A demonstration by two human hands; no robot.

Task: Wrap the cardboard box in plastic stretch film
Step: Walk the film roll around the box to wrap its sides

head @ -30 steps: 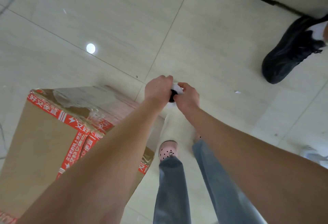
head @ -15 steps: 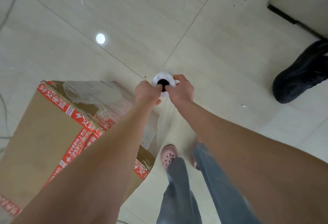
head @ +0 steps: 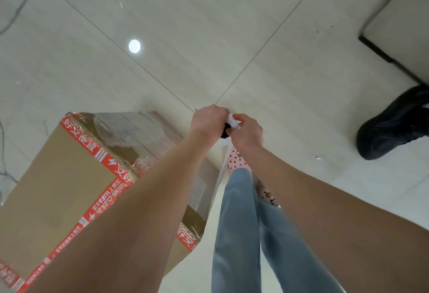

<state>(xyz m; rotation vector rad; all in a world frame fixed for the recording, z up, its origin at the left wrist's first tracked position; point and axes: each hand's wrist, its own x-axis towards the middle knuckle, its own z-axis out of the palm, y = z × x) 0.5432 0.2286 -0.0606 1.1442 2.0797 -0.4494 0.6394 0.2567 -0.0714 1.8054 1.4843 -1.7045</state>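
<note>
A large brown cardboard box (head: 55,186) with red printed tape stands on the floor at lower left; clear film covers its far top corner and right side. To its right I hold a white stretch film roll (head: 228,130) upright, seen end-on with a dark core. My left hand (head: 209,122) grips the roll from the left and my right hand (head: 247,130) grips it from the right. A sheet of clear film (head: 219,176) runs from the roll down along the box's right side. Most of the roll is hidden by my hands.
Pale floor tiles (head: 209,37) spread ahead. Another person's black shoe (head: 394,125) stands at the right edge. A dark-edged wall base (head: 390,56) sits at upper right. My jeans legs (head: 243,234) and pink spotted shoes (head: 236,160) are beside the box. Thin cables (head: 3,153) lie at far left.
Both hands with the roll have stayed together beside the box while the view shifted; my foot has stepped forward under the roll, and the black shoe now lies further right in view.
</note>
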